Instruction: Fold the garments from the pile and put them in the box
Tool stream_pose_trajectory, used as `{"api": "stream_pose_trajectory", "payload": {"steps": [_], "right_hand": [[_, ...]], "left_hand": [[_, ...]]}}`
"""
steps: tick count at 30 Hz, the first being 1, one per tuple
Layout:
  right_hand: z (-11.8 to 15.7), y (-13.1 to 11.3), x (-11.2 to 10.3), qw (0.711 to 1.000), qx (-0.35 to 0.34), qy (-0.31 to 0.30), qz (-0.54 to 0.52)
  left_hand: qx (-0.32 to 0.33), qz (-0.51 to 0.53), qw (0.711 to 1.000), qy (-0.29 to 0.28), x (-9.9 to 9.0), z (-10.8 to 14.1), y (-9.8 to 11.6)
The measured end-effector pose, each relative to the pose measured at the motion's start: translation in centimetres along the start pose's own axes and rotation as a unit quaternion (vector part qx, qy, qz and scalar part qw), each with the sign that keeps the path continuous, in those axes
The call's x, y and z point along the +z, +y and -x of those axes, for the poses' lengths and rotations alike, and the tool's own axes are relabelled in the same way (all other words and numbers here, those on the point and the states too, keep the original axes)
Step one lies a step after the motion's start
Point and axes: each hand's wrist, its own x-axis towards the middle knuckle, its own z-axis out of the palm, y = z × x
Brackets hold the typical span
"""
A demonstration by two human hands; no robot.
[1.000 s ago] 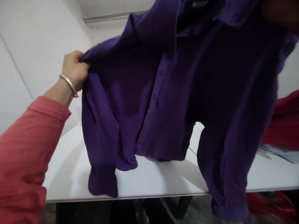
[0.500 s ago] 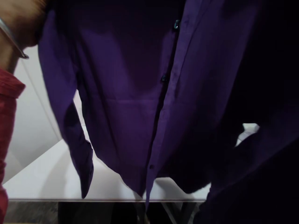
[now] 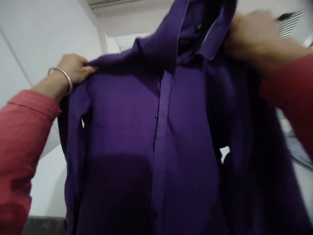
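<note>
A purple long-sleeved button-up shirt hangs spread in front of me, its front facing me and its collar at the top. At the shirt's left shoulder, my left hand, with a silver bangle on the wrist, is closed on the cloth. My right hand is blurred, gripping the shirt near the collar on the right; its fingers are partly hidden behind the fabric. Dark buttons run down the placket. Both sleeves hang down, and the shirt's lower hem lies outside the view.
Behind the shirt a white table shows at lower left. A white wall rises on the left. At upper right there is a slatted vent. A greyish item, not clear, lies at the far right.
The view has tilted up from the shirt's hem and table edge to its collar and shoulders. Both hands now show, holding the shirt raised and spread.
</note>
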Motion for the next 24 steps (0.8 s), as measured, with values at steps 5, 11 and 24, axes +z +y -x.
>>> {"api": "stream_pose_trajectory", "payload": {"steps": [5,11,24], "right_hand": [[0.0,-5.3,-0.5,0.945,0.081,0.058,0.313],[0.7,-6.7,0.9,0.903,0.147,-0.124,0.386],[5.5,0.5,7.1,0.802,0.239,-0.287,0.467]], "left_hand": [[0.016,-0.047,0.996,-0.079,-2.2,-1.1,-0.1],[0.023,-0.093,0.970,-0.223,-2.7,-0.4,-0.5],[-0.104,-0.069,0.925,-0.358,5.9,3.2,0.5]]}}
